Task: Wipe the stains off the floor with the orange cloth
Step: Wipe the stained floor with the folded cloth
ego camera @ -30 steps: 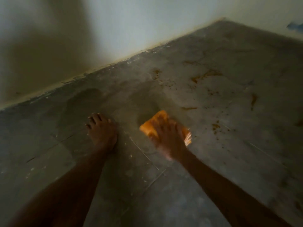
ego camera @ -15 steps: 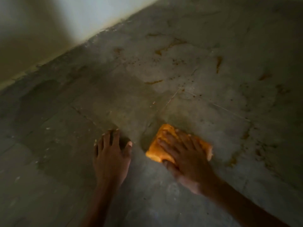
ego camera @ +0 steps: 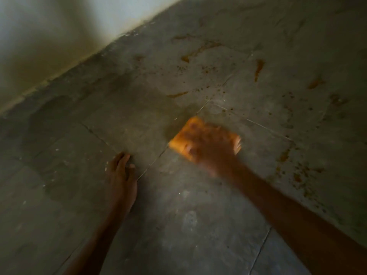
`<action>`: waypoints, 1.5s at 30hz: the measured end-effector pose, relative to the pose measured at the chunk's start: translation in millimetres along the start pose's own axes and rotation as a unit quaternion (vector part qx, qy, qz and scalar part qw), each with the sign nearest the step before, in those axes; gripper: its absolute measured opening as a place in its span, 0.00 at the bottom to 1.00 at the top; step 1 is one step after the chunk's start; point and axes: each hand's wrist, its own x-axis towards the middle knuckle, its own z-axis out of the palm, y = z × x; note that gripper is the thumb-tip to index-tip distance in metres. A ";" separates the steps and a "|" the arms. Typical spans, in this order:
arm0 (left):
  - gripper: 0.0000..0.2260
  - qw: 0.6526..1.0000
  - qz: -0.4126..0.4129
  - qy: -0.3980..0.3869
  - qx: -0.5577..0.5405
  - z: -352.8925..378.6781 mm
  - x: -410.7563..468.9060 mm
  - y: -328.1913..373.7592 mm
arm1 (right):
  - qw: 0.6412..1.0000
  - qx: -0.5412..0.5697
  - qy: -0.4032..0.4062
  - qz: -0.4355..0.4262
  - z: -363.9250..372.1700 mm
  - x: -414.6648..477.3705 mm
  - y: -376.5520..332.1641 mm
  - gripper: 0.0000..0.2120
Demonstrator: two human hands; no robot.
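One orange cloth (ego camera: 185,138) is pinned flat under the blurry right hand (ego camera: 213,150), sticking out at 10 o'clock, left hand (ego camera: 121,175) spread on the floor (ego camera: 198,225), stains (ego camera: 258,68) scattered everywhere.

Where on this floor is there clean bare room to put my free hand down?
Bare grey tile floor lies between both forearms, and left of the left hand toward the white wall. Orange stains crowd beyond and right of the right hand on the orange cloth.

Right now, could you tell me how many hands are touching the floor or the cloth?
2. The left hand rests flat on the bare floor, beside a tile seam. The right hand, blurred, presses on the orange cloth further right. No other hands show.
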 end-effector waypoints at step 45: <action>0.28 0.850 0.369 -0.376 -0.004 205.1 -106.7 290.6 | 0.900 -0.022 0.061 0.430 -66.2 -203.0 230.2 0.29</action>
